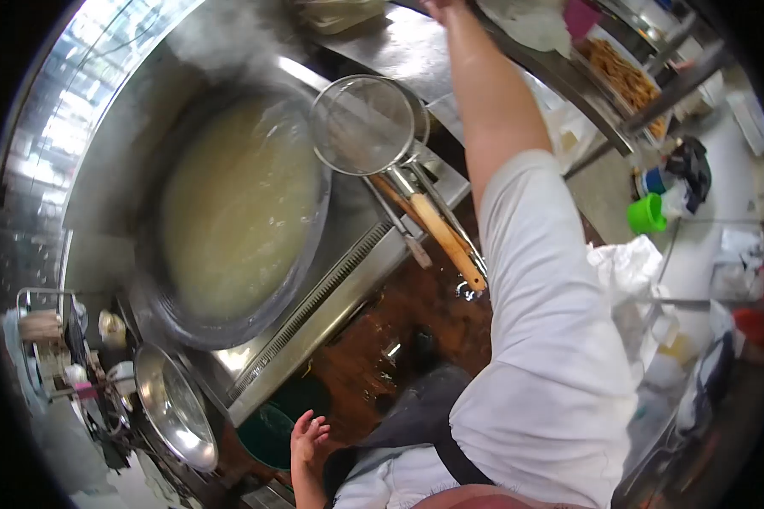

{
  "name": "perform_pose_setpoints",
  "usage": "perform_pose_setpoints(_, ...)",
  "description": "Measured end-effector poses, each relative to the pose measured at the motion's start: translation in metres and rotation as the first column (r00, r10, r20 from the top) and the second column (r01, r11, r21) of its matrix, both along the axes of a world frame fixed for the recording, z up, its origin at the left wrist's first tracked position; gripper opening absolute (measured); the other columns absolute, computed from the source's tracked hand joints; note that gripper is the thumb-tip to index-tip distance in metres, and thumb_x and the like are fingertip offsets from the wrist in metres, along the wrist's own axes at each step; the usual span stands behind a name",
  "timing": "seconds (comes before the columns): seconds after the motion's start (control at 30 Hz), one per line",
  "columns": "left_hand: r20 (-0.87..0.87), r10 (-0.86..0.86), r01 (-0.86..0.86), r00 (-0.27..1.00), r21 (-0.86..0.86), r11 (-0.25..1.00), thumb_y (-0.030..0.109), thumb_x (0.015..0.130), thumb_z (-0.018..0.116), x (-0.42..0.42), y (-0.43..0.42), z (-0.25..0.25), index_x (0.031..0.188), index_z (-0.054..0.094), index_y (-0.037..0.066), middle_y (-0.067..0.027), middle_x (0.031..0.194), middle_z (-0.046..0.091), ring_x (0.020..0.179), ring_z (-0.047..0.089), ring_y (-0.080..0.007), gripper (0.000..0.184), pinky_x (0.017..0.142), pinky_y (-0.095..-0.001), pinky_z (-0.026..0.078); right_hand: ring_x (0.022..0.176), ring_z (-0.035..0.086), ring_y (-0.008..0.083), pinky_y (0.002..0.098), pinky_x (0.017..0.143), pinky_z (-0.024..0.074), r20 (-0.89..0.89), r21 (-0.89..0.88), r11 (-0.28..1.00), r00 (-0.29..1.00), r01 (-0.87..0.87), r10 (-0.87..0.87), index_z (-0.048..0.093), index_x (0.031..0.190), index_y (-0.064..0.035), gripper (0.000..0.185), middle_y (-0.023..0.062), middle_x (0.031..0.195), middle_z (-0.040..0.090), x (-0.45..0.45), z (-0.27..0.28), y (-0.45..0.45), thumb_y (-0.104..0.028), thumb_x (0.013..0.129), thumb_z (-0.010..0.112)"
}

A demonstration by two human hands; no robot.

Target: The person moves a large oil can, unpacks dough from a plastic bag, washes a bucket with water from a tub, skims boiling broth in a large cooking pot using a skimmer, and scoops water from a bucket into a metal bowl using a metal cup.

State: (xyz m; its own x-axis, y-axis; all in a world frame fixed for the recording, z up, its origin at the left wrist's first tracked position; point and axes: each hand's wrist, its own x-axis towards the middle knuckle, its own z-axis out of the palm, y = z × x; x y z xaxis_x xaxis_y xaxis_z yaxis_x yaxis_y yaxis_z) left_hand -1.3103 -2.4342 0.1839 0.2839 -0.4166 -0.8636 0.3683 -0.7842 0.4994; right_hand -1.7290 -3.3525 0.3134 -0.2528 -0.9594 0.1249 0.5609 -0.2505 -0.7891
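Note:
My left hand (pixel 311 436) hangs low beside the stove with its fingers apart and nothing in it. Below it is the rim of a dark green bucket (pixel 267 434). My right arm stretches far up over the counter, and only part of my right hand (pixel 438 7) shows at the top edge; its fingers are cut off. A large wok (pixel 310 280) holds steaming, cloudy yellowish liquid (pixel 238 212). At its right edge rests a round mesh strainer (pixel 363 127) with a wooden handle (pixel 440 233), lying over other long-handled tools.
A shiny metal bowl (pixel 176 409) stands left of the stove. A steel counter (pixel 412 47) with a pale plastic container (pixel 338 13) lies at the top. To the right are a tray of brown strips (pixel 621 72) and a green cup (pixel 647 214). The floor (pixel 373 339) is wet.

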Motion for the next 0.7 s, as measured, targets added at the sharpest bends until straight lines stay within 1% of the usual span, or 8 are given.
perform_pose_setpoints(0.03, 0.019, -0.049, 0.049, 0.999, -0.011, 0.999, 0.016, 0.096, 0.063, 0.0, -0.005, -0.002, 0.141, 0.043, 0.007, -0.0127, 0.117, 0.064, 0.091, 0.066, -0.0191, 0.051, 0.075, -0.0302, 0.055, 0.078, 0.067, 0.0192, 0.0321, 0.059, 0.0556, -0.323, 0.013, 0.999, 0.946, -0.032, 0.034, 0.053, 0.116, -0.0029, 0.042, 0.0097, 0.086, 0.065, -0.009, -0.03, -0.024, -0.029, 0.089, 0.071)
perform_pose_setpoints(0.1, 0.04, -0.138, 0.138, 0.99, -0.005, 0.99, 0.016, 0.095, 0.064, -0.002, -0.018, -0.012, 0.141, 0.044, 0.006, -0.0129, 0.118, 0.064, 0.091, 0.066, -0.019, 0.051, 0.076, -0.0302, 0.055, 0.112, 0.059, 0.0279, 0.0471, 0.084, 0.054, -0.196, -0.027, 0.998, 0.979, 0.056, -0.061, 0.022, 0.149, -0.0051, 0.095, 0.0176, 0.13, 0.052, 0.016, -0.004, 0.091, -0.046, 0.082, 0.076)
perform_pose_setpoints(0.13, 0.047, -0.181, 0.181, 0.982, 0.001, 0.984, 0.016, 0.095, 0.064, -0.005, -0.023, -0.016, 0.14, 0.045, 0.006, -0.013, 0.119, 0.064, 0.092, 0.066, -0.0189, 0.051, 0.077, -0.0302, 0.054, 0.074, 0.062, 0.0218, 0.0403, 0.069, 0.0516, 0.005, -0.115, 0.988, 0.995, 0.1, -0.1, 0.047, 0.123, -0.0022, 0.035, 0.0084, 0.088, 0.064, 0.033, -0.037, 0.097, -0.02, 0.096, 0.061)
perform_pose_setpoints(0.17, 0.056, -0.219, 0.219, 0.974, -0.002, 0.976, 0.017, 0.094, 0.065, -0.009, -0.031, -0.018, 0.139, 0.046, 0.006, -0.0133, 0.119, 0.064, 0.093, 0.066, -0.0184, 0.05, 0.079, -0.03, 0.053, 0.096, 0.065, 0.0261, 0.0437, 0.081, 0.0544, 0.055, -0.106, 0.985, 0.989, -0.134, 0.14, 0.05, 0.122, -0.0089, 0.028, 0.0124, 0.107, 0.063, 0.029, -0.032, 0.16, -0.028, 0.102, 0.047)
perform_pose_setpoints(0.27, 0.047, -0.338, 0.341, 0.94, -0.071, 0.937, 0.017, 0.094, 0.065, -0.016, -0.052, -0.027, 0.139, 0.047, 0.005, -0.0137, 0.119, 0.065, 0.094, 0.066, -0.0186, 0.05, 0.08, -0.0305, 0.053, 0.113, 0.06, 0.0307, 0.0461, 0.099, 0.0469, 0.024, -0.379, 0.734, 0.787, -0.563, 0.616, 0.045, 0.137, -0.0044, 0.05, 0.0165, 0.125, 0.059, 0.044, -0.08, 0.311, -0.036, 0.099, 0.05)
perform_pose_setpoints(0.37, 0.067, -0.472, 0.476, 0.879, -0.166, 0.864, 0.017, 0.094, 0.066, -0.029, -0.08, -0.014, 0.14, 0.046, 0.003, -0.0145, 0.121, 0.063, 0.097, 0.065, -0.0185, 0.052, 0.083, -0.0304, 0.052, 0.098, 0.066, 0.021, 0.0362, 0.09, 0.0509, -0.279, -0.097, 0.499, 0.505, -0.861, 0.817, 0.057, 0.126, -0.0032, 0.047, 0.0127, 0.115, 0.066, 0.053, -0.121, 0.457, -0.038, 0.095, 0.061)
perform_pose_setpoints(0.47, 0.064, -0.556, 0.553, 0.829, -0.251, 0.795, 0.018, 0.093, 0.067, -0.03, -0.1, -0.009, 0.141, 0.045, 0.004, -0.0143, 0.121, 0.063, 0.099, 0.064, -0.0186, 0.055, 0.084, -0.0308, 0.051, 0.091, 0.062, 0.0104, 0.0266, 0.081, 0.0519, -0.175, 0.431, 0.555, 0.537, -0.712, 0.825, 0.061, 0.124, -0.0036, 0.037, 0.0048, 0.104, 0.069, 0.074, -0.204, 0.582, -0.025, 0.094, 0.068)
perform_pose_setpoints(0.7, 0.091, -0.794, 0.745, 0.601, -0.423, 0.516, 0.021, 0.092, 0.068, -0.014, -0.116, -0.051, 0.14, 0.047, 0.005, -0.0088, 0.117, 0.065, 0.099, 0.062, -0.0153, 0.055, 0.083, -0.0285, 0.049, 0.089, 0.065, 0.0126, 0.0309, 0.08, 0.0537, -0.418, 0.534, 0.714, 0.592, -0.453, 0.689, 0.059, 0.124, -0.007, 0.032, 0.0051, 0.104, 0.069, 0.071, -0.246, 0.753, -0.024, 0.097, 0.062)
